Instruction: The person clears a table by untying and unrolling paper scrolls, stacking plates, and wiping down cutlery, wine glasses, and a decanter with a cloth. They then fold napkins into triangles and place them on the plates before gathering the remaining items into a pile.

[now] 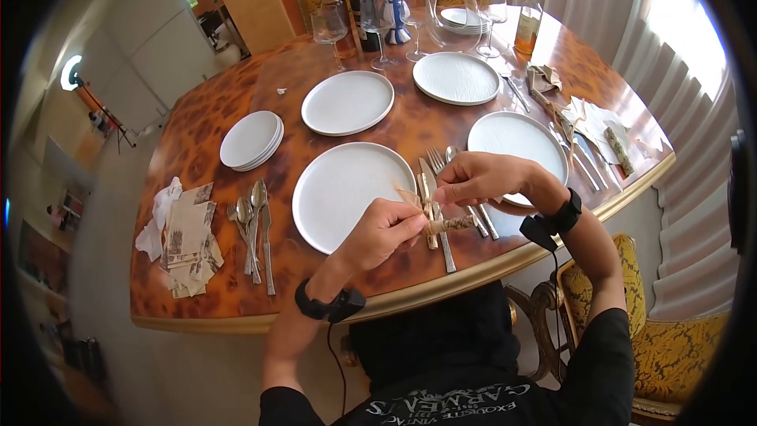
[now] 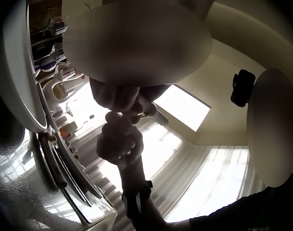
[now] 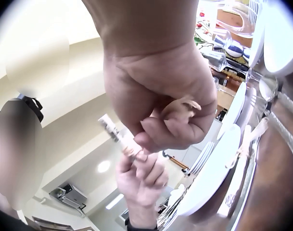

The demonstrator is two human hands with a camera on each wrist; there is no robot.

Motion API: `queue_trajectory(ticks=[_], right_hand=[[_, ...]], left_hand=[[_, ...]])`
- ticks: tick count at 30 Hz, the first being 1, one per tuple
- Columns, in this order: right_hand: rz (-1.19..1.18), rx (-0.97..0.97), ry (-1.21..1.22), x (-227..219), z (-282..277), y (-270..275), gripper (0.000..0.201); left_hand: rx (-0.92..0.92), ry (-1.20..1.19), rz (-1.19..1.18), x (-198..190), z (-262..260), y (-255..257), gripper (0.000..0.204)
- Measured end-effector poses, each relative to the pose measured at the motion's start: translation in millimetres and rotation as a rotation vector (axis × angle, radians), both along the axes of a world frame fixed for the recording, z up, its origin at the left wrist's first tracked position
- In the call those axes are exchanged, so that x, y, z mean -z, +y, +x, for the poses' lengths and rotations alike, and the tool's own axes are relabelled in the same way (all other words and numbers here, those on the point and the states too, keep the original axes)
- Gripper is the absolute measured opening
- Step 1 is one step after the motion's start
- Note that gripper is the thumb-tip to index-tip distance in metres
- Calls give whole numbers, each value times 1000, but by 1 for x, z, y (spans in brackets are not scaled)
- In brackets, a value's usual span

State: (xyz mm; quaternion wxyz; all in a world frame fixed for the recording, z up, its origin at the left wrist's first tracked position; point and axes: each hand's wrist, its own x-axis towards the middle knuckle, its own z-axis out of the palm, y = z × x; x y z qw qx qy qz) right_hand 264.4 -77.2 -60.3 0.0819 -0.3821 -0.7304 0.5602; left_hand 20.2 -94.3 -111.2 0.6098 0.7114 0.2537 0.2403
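Over the front of the table my left hand (image 1: pixel 378 233) pinches a small roll of patterned paper (image 1: pixel 457 224), which points right. A thin beige ribbon (image 1: pixel 406 196) is around the roll, one loose end standing up by the left fingertips. Just above and to the right, my right hand (image 1: pixel 485 177) curls its fingers on the ribbon; a beige end of the ribbon (image 3: pixel 188 107) pokes out of its palm in the right wrist view. Under the hands, a similar tied roll (image 3: pixel 238 168) lies beside the large white plate (image 1: pixel 351 193). A fork (image 1: pixel 436 162) and knife lie alongside.
Patterned paper sheets (image 1: pixel 188 229) and cutlery (image 1: pixel 254 225) lie at left, near stacked small plates (image 1: pixel 251 140). Another roll (image 1: pixel 619 150) and white paper (image 1: pixel 595 122) lie at right. Wine glasses (image 1: pixel 329 25), bottles (image 1: pixel 529 20) and a vase (image 1: pixel 394 12) stand behind.
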Motion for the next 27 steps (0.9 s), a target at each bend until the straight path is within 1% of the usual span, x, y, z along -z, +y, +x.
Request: queue_trajectory(ticks=[1,2,4,5,7,8,10,11,12,13,14,15,16,18,19,21,22,23,24,26,27], right_hand=[[69,20,-75,-1,-2,2,37],[108,9,-107,-5,-4,3,39],[382,16,-171,-11,-15,-2,37],[381,17,-166,-12,-20,-7,37],[711,83,-213,-13,-29,-21,31],[710,81,-211,-14,-33,-29,31],[873,154,-243,-15,-39,-43,19],[958,208,-133,-1,-39,-44,16],[954,198,-135,3,-40,-47,16],[938,241,-114,5,-41,-49,16],[923,285,-93,7,-41,-50,17],[863,279,-41,9,-38,-50,17],[862,274,-43,11,-36,-48,17],[527,299,138,17,-29,-44,21],[526,297,137,22,-25,-40,21],[168,308,226,30,-18,-29,24],[167,309,225,29,-15,-26,24],[104,297,195,27,-12,-23,25],[42,286,166,26,-9,-21,26],[24,302,145,32,-4,-16,26],[-5,269,160,32,-2,-15,25]], left_hand=[[6,55,55,5,0,3,31],[11,60,52,7,2,4,31],[-30,133,56,10,3,6,32],[-29,138,55,14,4,8,32],[-161,119,-55,22,5,11,31],[-163,120,-57,25,4,13,31],[-310,13,-52,28,4,16,29],[-317,7,-56,27,3,17,29],[-343,-92,-128,22,4,17,27],[-369,-190,-201,17,3,15,26],[-374,-194,-204,14,4,12,26],[-372,-257,-261,10,5,9,26],[-369,-320,-317,8,6,8,27],[-338,-365,-352,8,7,7,28],[-305,-406,-384,8,7,7,29],[-285,-414,-366,9,7,7,28],[-264,-418,-347,9,7,7,28],[-263,-417,-348,10,6,7,28],[-244,-385,-304,11,6,7,28],[-222,-349,-261,10,4,8,28],[-171,-297,-236,8,3,7,28]])
